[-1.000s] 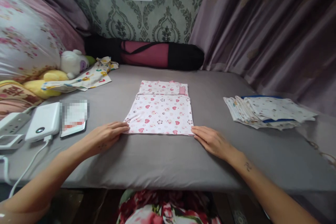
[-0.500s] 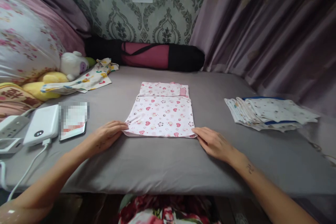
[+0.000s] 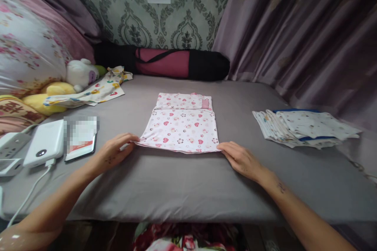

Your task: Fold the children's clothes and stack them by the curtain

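Note:
A white cloth garment [image 3: 182, 129] printed with pink hearts and flowers lies in front of me, its far part folded over toward me. A plain pink patch shows at the right of that folded band. My left hand [image 3: 118, 150] pinches the near left corner and pulls it slightly outward. At the near right corner, my right hand [image 3: 240, 159] is closed on the fabric between thumb and fingers. The near edge is stretched between both hands, a little off the bed. What kind of garment it is, I cannot tell.
Right of me lies a stack of folded printed cloths [image 3: 306, 127]. To the left are a phone [image 3: 81, 141], a white power bank [image 3: 44, 143] with a cable, a power strip [image 3: 11, 145], plush toys [image 3: 81, 73] and a printed cloth [image 3: 100, 90]. A long black-and-maroon bag [image 3: 165, 62] lies along the wall.
My left hand has closed on the near left corner and drawn it slightly outward and up. The near edge now looks tauter. My right hand has barely moved.

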`<control>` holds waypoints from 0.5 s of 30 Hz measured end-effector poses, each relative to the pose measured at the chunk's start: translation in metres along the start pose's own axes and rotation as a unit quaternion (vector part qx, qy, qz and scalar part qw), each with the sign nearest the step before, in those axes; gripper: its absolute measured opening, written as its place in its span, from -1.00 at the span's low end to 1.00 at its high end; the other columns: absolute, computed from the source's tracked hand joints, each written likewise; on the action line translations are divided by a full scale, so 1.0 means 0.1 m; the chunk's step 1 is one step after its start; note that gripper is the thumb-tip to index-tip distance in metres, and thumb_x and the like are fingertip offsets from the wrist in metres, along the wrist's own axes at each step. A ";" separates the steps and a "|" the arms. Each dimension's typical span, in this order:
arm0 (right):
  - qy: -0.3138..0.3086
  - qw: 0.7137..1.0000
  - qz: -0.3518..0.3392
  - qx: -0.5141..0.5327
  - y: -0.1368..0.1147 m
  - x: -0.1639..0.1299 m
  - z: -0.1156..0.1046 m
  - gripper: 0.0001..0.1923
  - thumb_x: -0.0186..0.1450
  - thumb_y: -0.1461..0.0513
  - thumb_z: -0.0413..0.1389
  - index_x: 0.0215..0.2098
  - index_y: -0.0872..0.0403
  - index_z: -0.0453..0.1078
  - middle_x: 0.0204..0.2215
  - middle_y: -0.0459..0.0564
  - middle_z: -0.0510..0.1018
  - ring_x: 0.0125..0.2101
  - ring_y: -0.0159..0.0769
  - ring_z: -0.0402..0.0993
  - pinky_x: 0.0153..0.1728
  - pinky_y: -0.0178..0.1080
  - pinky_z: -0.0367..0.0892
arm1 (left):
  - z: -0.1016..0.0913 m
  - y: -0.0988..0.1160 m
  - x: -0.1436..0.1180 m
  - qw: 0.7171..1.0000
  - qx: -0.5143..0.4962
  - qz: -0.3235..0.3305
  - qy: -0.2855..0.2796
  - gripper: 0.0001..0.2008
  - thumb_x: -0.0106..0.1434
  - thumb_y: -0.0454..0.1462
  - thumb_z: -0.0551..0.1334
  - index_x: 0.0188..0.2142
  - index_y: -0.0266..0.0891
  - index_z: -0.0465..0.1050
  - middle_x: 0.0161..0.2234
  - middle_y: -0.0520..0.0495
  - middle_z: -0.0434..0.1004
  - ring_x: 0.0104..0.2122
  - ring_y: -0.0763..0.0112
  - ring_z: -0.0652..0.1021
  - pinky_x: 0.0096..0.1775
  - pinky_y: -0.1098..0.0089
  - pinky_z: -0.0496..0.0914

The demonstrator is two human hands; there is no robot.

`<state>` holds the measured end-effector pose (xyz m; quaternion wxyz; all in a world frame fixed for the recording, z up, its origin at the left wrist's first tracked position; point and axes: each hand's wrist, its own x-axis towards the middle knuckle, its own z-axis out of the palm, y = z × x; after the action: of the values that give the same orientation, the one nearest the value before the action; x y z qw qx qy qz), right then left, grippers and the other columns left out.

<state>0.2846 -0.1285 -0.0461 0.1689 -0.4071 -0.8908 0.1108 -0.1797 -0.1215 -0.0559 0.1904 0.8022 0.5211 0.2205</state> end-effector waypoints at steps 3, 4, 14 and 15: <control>0.017 0.999 0.017 0.039 0.00 0.01 -0.01 -0.72 0.44 0.26 -0.09 0.01 0.00 0.40 -0.07 0.02 0.56 -0.06 -0.25 0.48 0.00 -0.15 0.39 | -0.04 0.05 0.01 1.000 -0.030 0.001 0.005 -0.76 0.31 -0.17 0.09 -0.10 -0.16 0.43 -0.13 -0.10 0.52 -0.21 0.31 0.53 -0.46 0.55 0.35; 0.025 0.998 0.026 0.051 -0.01 0.03 -0.02 -0.72 0.44 0.25 -0.09 0.00 -0.01 0.40 -0.07 0.01 0.56 -0.06 -0.25 0.48 0.00 -0.16 0.39 | -0.05 0.08 0.03 0.999 -0.041 0.000 0.014 -0.77 0.31 -0.19 0.09 -0.12 -0.16 0.43 -0.15 -0.10 0.52 -0.22 0.31 0.53 -0.46 0.54 0.35; 0.205 0.962 0.165 0.078 0.03 0.50 -0.08 -0.76 0.34 0.19 -0.04 -0.17 0.06 0.44 -0.27 0.01 0.61 -0.29 -0.27 0.53 -0.24 -0.29 0.37 | -0.02 0.34 0.64 0.944 -0.171 -0.132 0.247 -0.68 0.14 -0.19 0.13 -0.11 -0.22 0.37 -0.35 -0.03 0.48 -0.39 0.34 0.49 -0.35 0.38 0.39; 0.227 0.953 0.181 0.080 0.05 0.59 -0.08 -0.76 0.32 0.19 -0.03 -0.20 0.07 0.44 -0.31 0.01 0.61 -0.32 -0.27 0.53 -0.26 -0.29 0.36 | -0.01 0.33 0.75 0.935 -0.180 -0.148 0.266 -0.66 0.11 -0.20 0.13 -0.11 -0.23 0.35 -0.36 -0.03 0.47 -0.41 0.35 0.49 -0.38 0.39 0.38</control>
<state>0.2555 -0.0799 -0.0277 0.3760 -0.5612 -0.7283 0.1148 -0.1285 -0.0653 -0.0259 0.2169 0.5801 0.6170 0.4854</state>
